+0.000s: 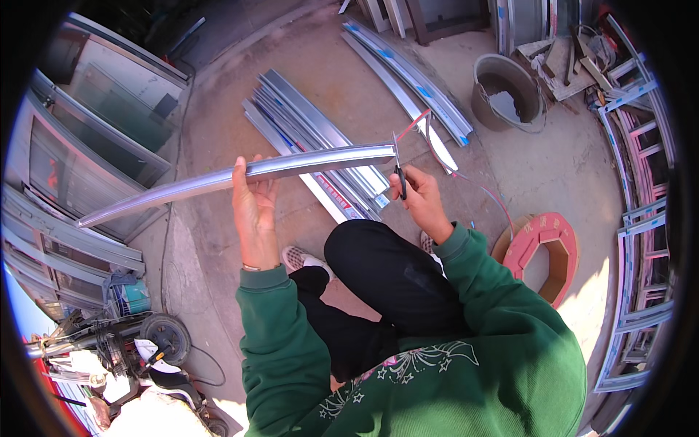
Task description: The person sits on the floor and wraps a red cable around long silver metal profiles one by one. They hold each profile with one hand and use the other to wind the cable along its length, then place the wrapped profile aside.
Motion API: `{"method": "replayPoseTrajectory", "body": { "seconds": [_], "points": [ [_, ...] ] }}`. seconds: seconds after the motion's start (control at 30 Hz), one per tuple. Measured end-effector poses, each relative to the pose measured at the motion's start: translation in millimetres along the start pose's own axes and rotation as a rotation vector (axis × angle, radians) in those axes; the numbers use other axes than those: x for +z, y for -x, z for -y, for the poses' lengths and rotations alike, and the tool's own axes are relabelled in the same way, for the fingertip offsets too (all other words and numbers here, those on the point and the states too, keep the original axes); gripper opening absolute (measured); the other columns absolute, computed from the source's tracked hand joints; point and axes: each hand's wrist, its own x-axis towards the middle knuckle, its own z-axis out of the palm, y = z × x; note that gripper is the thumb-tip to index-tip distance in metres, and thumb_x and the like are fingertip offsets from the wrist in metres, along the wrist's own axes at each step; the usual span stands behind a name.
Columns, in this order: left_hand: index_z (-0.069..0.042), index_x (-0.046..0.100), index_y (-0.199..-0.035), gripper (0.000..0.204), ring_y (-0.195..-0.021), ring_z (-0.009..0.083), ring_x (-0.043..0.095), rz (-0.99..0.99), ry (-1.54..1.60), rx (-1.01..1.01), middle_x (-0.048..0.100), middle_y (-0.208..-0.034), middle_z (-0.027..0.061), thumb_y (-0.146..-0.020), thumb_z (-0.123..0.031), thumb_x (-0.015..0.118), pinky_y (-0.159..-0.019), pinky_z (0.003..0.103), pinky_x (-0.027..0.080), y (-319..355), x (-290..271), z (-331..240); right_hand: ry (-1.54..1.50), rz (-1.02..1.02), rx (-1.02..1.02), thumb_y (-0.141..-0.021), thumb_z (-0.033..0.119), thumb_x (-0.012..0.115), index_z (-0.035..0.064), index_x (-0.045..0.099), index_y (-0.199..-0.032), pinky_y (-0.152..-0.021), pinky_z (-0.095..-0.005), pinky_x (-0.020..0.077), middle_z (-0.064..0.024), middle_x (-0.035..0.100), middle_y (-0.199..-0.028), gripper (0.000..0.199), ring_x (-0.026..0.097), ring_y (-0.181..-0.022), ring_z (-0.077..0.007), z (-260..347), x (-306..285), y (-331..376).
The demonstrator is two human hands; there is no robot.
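A long silver metal profile [182, 187] stretches across in front of me, its far end out to the left. My left hand [254, 211] is closed on it near its middle, thumb in front. In my right hand [424, 200] is a pair of scissors [402, 183] with dark handles, fingers curled round them. Their blades point up at the profile's right end, where they seem to touch it; whether they are parted I cannot tell. A thin reddish and grey strip [489, 192] loops beyond that end and runs to a pink-faced cardboard reel [547, 234] on the floor.
Stacked metal profiles [309, 116] lie on the floor below, with more profiles [408, 80] farther off. A grey bucket [507, 91] stands at the far right. Window frames [641, 233] lean on the right, glazed panels [95, 131] on the left. A scooter [138, 357] is at the lower left.
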Motion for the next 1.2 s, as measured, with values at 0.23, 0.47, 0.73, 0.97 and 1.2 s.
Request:
{"method": "replayPoseTrajectory", "body": {
  "seconds": [0.23, 0.47, 0.73, 0.97, 1.2],
  "points": [
    [-0.009, 0.048, -0.124, 0.058, -0.120, 0.0296, 0.060, -0.019, 0.009, -0.004, 0.059, -0.128, 0.0147, -0.084, -0.035, 0.080, -0.101, 0.045, 0.050, 2.7, 3.7, -9.4, 0.424, -0.019, 0.132, -0.091, 0.026, 0.069, -0.0004, 0.066, -0.084, -0.052, -0.0282, 0.0431, -0.0067, 0.064, -0.064, 0.028, 0.059, -0.057, -0.0113, -75.0, -38.7, 28.5],
    [-0.007, 0.051, -0.119, 0.054, -0.118, 0.0288, 0.060, -0.047, 0.058, 0.038, 0.061, -0.122, 0.0161, -0.083, -0.033, 0.081, -0.103, 0.047, 0.050, -4.9, -1.7, -14.1, 0.985, -0.193, 0.425, -0.082, 0.025, 0.075, -0.0002, 0.071, -0.087, -0.070, -0.0488, 0.0525, -0.0228, 0.069, -0.078, 0.026, 0.069, -0.077, -0.0405, -213.0, -129.4, 85.5],
    [-0.008, 0.055, -0.112, 0.043, -0.114, 0.0279, 0.062, -0.034, 0.093, 0.010, 0.063, -0.120, 0.0170, -0.084, -0.029, 0.081, -0.102, 0.050, 0.051, -14.5, -9.5, -19.3, 1.083, -0.350, 0.253, -0.078, 0.013, 0.073, 0.0004, 0.073, -0.098, -0.085, -0.0471, 0.0543, -0.0244, 0.071, -0.093, 0.024, 0.068, -0.092, -0.0424, -274.5, -163.1, 65.8],
    [-0.002, 0.055, -0.114, 0.048, -0.119, 0.0308, 0.060, -0.062, 0.058, 0.077, 0.061, -0.124, 0.0201, -0.085, -0.031, 0.080, -0.105, 0.050, 0.050, -15.4, -6.1, -18.5, 0.488, -0.130, 0.556, -0.090, 0.019, 0.064, 0.0095, 0.064, -0.125, -0.071, -0.0437, 0.0541, -0.0152, 0.070, -0.092, 0.036, 0.068, -0.078, -0.0348, -291.5, -125.5, 20.9],
    [-0.008, 0.054, -0.116, 0.047, -0.116, 0.0287, 0.060, -0.067, 0.085, 0.056, 0.062, -0.123, 0.0178, -0.084, -0.030, 0.081, -0.104, 0.049, 0.048, -15.3, -4.5, -22.7, 0.382, -0.167, 0.532, -0.097, 0.025, 0.062, 0.0088, 0.044, -0.148, -0.066, -0.0321, 0.0528, -0.0081, 0.065, -0.101, 0.057, 0.064, -0.079, -0.0166, -341.7, -82.5, -61.8]
  ]
}}
